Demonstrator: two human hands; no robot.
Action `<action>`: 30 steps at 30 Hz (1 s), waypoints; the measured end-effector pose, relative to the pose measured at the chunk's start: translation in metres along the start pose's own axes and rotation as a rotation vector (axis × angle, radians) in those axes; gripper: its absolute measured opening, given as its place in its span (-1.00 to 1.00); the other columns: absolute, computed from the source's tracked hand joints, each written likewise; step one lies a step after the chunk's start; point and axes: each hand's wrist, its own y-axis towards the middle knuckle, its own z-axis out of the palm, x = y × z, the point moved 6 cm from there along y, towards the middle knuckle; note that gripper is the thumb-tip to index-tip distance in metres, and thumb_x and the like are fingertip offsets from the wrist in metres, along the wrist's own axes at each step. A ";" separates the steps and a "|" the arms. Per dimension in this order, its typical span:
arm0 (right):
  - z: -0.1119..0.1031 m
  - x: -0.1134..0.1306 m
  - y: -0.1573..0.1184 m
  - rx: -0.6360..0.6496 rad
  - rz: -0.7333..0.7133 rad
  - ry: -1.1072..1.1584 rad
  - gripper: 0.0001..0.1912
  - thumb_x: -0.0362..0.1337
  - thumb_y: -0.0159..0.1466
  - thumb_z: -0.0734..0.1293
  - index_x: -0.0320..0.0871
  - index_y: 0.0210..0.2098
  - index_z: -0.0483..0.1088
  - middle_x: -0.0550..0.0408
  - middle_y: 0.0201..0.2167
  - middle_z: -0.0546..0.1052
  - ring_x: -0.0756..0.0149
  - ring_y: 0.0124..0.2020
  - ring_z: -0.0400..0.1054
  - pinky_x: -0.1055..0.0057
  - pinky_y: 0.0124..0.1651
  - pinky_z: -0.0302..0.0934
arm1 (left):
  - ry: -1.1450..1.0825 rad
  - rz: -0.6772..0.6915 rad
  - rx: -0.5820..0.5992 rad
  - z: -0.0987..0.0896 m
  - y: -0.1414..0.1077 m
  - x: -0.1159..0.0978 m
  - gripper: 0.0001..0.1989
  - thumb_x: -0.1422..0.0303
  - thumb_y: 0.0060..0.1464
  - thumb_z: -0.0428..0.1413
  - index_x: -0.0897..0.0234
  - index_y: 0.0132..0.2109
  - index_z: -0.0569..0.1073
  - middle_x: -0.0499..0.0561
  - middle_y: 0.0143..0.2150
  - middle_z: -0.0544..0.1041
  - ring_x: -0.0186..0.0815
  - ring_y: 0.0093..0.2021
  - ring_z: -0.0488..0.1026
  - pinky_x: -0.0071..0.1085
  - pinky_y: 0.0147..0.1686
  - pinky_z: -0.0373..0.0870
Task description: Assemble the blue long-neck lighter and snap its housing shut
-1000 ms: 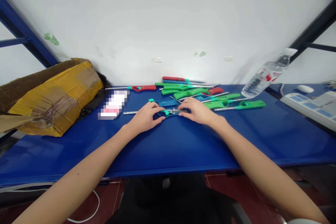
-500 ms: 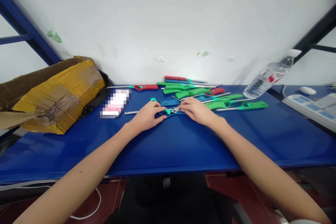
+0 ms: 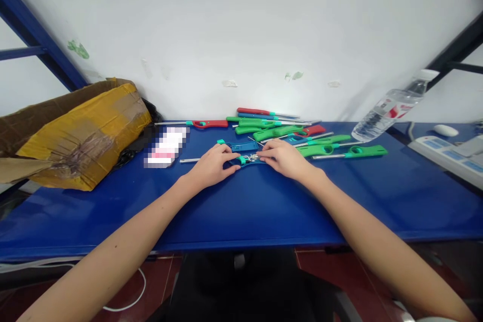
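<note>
An opened blue long-nosed lighter lies on the table with its inner parts showing and its metal tube pointing left. My left hand is closed around its front part, near the turquoise trigger. The fingertips of my right hand are pinched at the small metal parts inside the handle; what exactly they hold is hidden. Just behind the two hands lies a separate blue handle half, with a turquoise piece by its left end.
Several green lighters lie to the right and behind, with a red lighter at the back left. A taped cardboard box stands left, near a blurred phone. A water bottle and power strip are right.
Both hands stay in the same place on the opened lighter, with barely any finger movement. The view has shifted very slightly.
</note>
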 end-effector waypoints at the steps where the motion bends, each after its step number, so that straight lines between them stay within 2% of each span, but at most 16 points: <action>1: 0.000 -0.001 0.000 -0.009 0.014 0.000 -0.76 -0.29 0.36 0.28 -0.14 -0.16 0.61 -0.06 -0.30 0.56 0.11 -0.23 0.42 0.19 -0.13 0.31 | -0.001 0.001 0.000 0.000 0.000 0.000 -0.65 0.15 0.23 0.10 0.17 0.08 0.54 0.10 -0.09 0.46 -0.14 -0.07 0.41 -0.18 -0.01 0.42; 4: -0.001 -0.002 -0.001 -0.022 0.049 0.000 -0.78 -0.29 0.34 0.30 -0.12 -0.24 0.62 -0.03 -0.32 0.58 0.14 -0.27 0.44 0.24 -0.19 0.31 | -0.003 0.005 0.001 0.001 0.000 0.000 -0.64 0.16 0.23 0.10 0.18 0.08 0.55 0.10 -0.09 0.46 -0.14 -0.08 0.40 -0.18 -0.02 0.42; 7: -0.002 0.000 -0.002 0.006 0.039 0.001 -0.77 -0.30 0.35 0.29 -0.14 -0.25 0.61 -0.03 -0.28 0.59 0.16 -0.25 0.46 0.27 -0.17 0.32 | -0.002 0.006 0.001 0.000 0.000 0.001 -0.64 0.16 0.23 0.10 0.20 0.08 0.55 0.11 -0.09 0.46 -0.13 -0.07 0.41 -0.17 -0.02 0.41; 12: -0.009 0.010 -0.006 0.076 -0.012 0.006 -0.71 -0.34 0.37 0.22 -0.14 -0.08 0.58 -0.08 -0.09 0.59 0.08 -0.13 0.48 0.15 -0.01 0.32 | -0.010 0.001 0.010 -0.002 0.000 0.002 -0.65 0.17 0.22 0.12 0.19 0.06 0.55 0.11 -0.08 0.47 -0.12 -0.06 0.41 -0.17 0.00 0.41; 16: -0.011 0.012 -0.009 0.093 -0.005 -0.038 -0.67 -0.33 0.38 0.20 -0.14 0.01 0.54 -0.12 -0.01 0.56 0.01 -0.05 0.46 0.08 0.02 0.31 | -0.024 0.003 0.017 -0.005 0.000 0.001 -0.67 0.18 0.20 0.13 0.21 0.04 0.53 0.12 -0.07 0.48 -0.12 -0.04 0.42 -0.17 0.01 0.42; 19: -0.009 0.009 -0.009 0.080 0.039 -0.008 -0.66 -0.37 0.36 0.21 -0.15 0.03 0.53 -0.10 -0.02 0.58 0.04 -0.05 0.47 0.14 0.02 0.34 | -0.034 0.021 0.023 -0.006 -0.001 -0.002 -0.67 0.20 0.19 0.14 0.26 0.04 0.51 0.13 -0.03 0.49 -0.12 -0.01 0.42 -0.16 0.06 0.40; 24: -0.005 0.005 -0.007 0.007 0.068 0.051 -0.71 -0.39 0.34 0.26 -0.15 -0.05 0.57 -0.08 -0.09 0.62 0.06 -0.09 0.49 0.13 -0.01 0.38 | -0.020 0.021 0.023 -0.001 0.001 -0.007 -0.55 0.17 0.22 0.12 0.27 0.18 0.42 0.15 0.01 0.48 -0.10 0.02 0.41 -0.11 0.10 0.37; 30: -0.002 0.009 -0.005 -0.027 0.075 0.032 -0.77 -0.41 0.31 0.30 -0.15 -0.17 0.61 -0.03 -0.15 0.63 0.10 -0.14 0.49 0.17 -0.06 0.40 | -0.027 0.048 0.022 0.005 0.003 -0.009 -0.66 0.20 0.27 0.08 0.26 0.08 0.52 0.13 -0.05 0.47 -0.15 -0.04 0.41 -0.18 0.03 0.40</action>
